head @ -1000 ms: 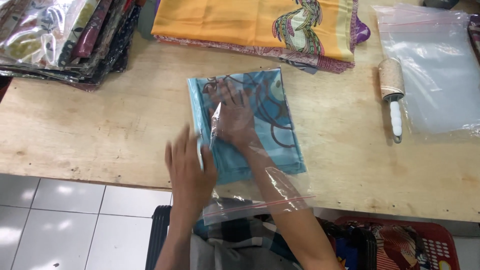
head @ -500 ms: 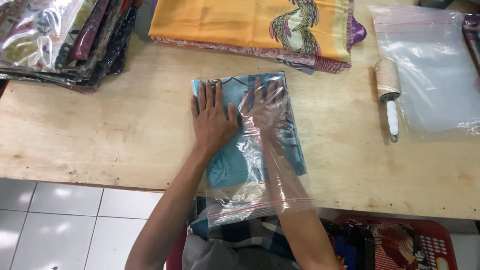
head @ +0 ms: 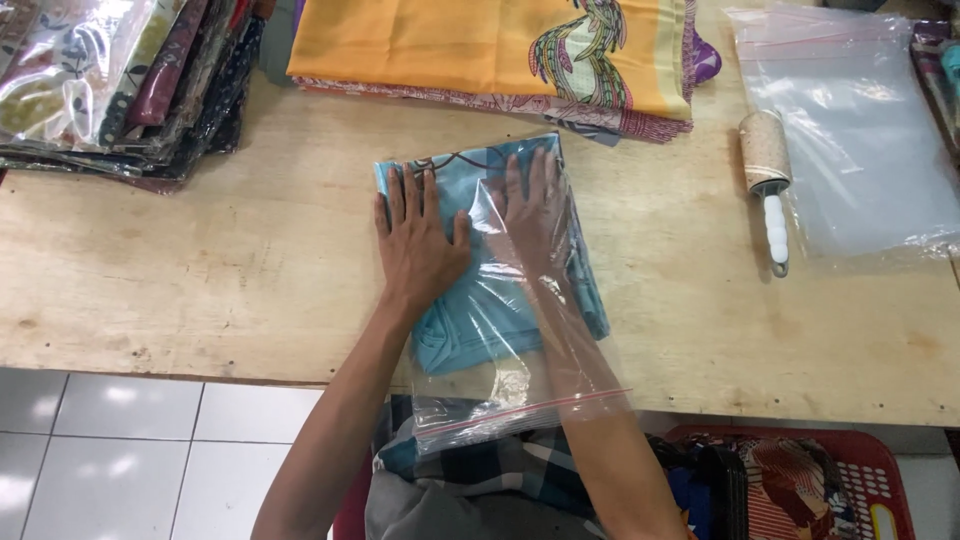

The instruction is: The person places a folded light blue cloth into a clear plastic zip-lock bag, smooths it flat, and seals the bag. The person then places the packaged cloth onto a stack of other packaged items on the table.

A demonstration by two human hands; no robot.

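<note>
Far left, at ten o'clock, a stack of bagged fabrics runs off the top and left borders, so its full extent can't be judged. Between that stack and the hands lies a broad stretch of bare wooden table, open all the way to the near edge at six o'clock, where white floor tiles show below.

Centre now: the left hand lies flat, fingers spread, palm down on top of the clear zip bag, gripping nothing, just pressing. Under it sits the folded blue cloth, dead centre of the table, its far edge pointing to twelve o'clock. The right hand is inside the bag, flat on the cloth, fingers extended toward twelve; film covers it to the forearm. The bag's red-striped mouth hangs over the table's near edge. How far the cloth is sheathed at its far end is hard to tell through the glare.

At twelve o'clock, a folded orange cloth on a pile, just beyond the blue one and cut off at the top. At two o'clock a lint roller, then empty clear bags running off right. At five o'clock, a red basket, cropped below.
</note>
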